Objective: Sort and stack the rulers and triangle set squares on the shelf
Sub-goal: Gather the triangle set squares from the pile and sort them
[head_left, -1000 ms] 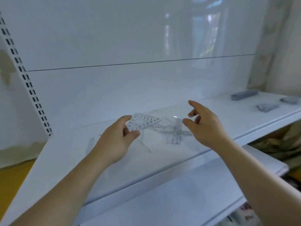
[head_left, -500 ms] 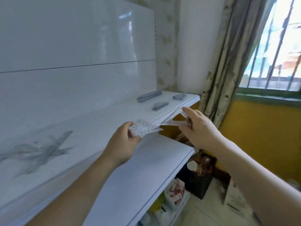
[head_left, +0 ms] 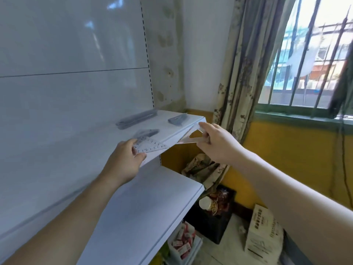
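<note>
My left hand (head_left: 125,161) grips a small clear triangle set square (head_left: 150,145) with printed numbers, held just above the front edge of the white shelf (head_left: 80,150). My right hand (head_left: 215,144) pinches a second clear set square (head_left: 191,133) with a triangular cut-out, out beyond the shelf's right end. Three grey stacks lie on the shelf's far right: a long stack of rulers (head_left: 136,117), a small stack (head_left: 178,118) by the corner, and a triangle stack (head_left: 148,132) right behind my left hand's set square.
A lower white shelf (head_left: 145,205) juts out under my arms. To the right are a stained curtain (head_left: 242,73), a barred window (head_left: 309,60) and a yellow wall (head_left: 286,159). On the floor stand a dark crate (head_left: 214,213) with a jar, a cardboard box (head_left: 261,230) and small packets.
The view has swung right along the shelf, away from the loose pile. My right hand picked up a set square and both hands now carry theirs at the shelf's right end.
</note>
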{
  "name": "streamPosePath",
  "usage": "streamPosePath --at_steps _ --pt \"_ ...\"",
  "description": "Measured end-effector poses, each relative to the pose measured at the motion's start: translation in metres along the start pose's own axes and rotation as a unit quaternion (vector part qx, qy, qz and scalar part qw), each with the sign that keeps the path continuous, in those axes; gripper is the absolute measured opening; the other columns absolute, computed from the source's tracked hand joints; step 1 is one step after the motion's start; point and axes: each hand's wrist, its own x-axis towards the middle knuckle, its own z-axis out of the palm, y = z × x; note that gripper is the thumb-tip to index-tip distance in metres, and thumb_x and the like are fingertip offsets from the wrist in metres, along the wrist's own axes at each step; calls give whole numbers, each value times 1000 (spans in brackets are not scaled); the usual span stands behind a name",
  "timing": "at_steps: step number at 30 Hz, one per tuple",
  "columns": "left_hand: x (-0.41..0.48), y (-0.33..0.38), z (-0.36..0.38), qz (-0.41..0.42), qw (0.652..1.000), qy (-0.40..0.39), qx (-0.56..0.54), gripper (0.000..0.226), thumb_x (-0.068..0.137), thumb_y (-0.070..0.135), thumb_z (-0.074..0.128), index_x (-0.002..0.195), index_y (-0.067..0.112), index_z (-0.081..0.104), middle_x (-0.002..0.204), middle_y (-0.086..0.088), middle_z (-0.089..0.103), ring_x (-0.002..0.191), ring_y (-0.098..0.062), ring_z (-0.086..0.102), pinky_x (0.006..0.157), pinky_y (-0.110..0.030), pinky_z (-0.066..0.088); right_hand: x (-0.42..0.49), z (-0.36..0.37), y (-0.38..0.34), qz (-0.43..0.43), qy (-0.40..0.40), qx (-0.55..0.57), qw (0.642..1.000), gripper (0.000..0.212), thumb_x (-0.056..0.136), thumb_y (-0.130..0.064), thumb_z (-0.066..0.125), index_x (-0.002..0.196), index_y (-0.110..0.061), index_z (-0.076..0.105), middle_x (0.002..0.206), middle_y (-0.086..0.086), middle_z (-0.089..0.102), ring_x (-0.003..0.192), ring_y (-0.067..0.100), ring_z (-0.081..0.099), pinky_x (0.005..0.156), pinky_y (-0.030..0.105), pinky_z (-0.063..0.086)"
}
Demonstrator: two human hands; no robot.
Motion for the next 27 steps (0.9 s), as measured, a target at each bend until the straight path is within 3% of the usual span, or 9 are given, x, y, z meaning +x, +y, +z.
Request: streamPosePath --at_steps 3,6,10,13,17,20,27 --pt "31 -13 4 -13 999 15 30 41 89 27 56 127 14 49 104 -9 50 85 -23 52 71 -29 36 47 22 5 -11 -25 8 1000 59 94 -30 51 148 -23 27 113 -2 49 92 13 48 76 23 41" --pt "52 -21 4 -43 997 25 51 46 90 29 54 132 12 45 112 -11 49 97 -27 52 79 -30 38 88 41 5 -25 -54 34 998 60 95 -29 54 148 -25 26 120 -2 50 92 11 49 75 22 42" --pt "70 -29 3 -88 994 55 45 53 91 32 54 139 14 39 123 -10 46 105 -24 51 85 -28 35 131 68 1 -46 -92 71 992 61 94 -28 57 147 -26 28 110 -5 49 95 13 51 85 27 50" --pt "75 -35 2 -127 988 86 34 55 91 32 54 140 14 38 117 -6 46 96 -19 47 84 -26 32 158 88 -3 -71 -131 102 984 59 93 -29 57 146 -26 31 115 -4 51 101 13 50 89 25 44" --pt "77 -42 7 -187 977 102 22 55 91 31 54 141 14 37 120 -7 49 104 -22 50 87 -26 33 190 108 -6 -109 -207 127 964 62 89 -35 61 145 -30 35 135 -4 48 119 15 48 96 25 38" --pt "78 -40 12 -218 968 120 19 53 92 31 54 141 16 38 119 -5 48 100 -17 46 86 -25 32 207 119 -6 -154 -266 104 946 61 88 -39 61 143 -29 37 144 -4 41 127 15 43 104 26 31" --pt "76 -34 15 -257 951 172 -14 49 90 27 58 136 14 45 108 -1 54 92 -15 50 78 -25 35 216 135 -2 -220 -333 135 907 57 91 -41 55 144 -25 39 142 -1 40 130 16 40 98 20 28"
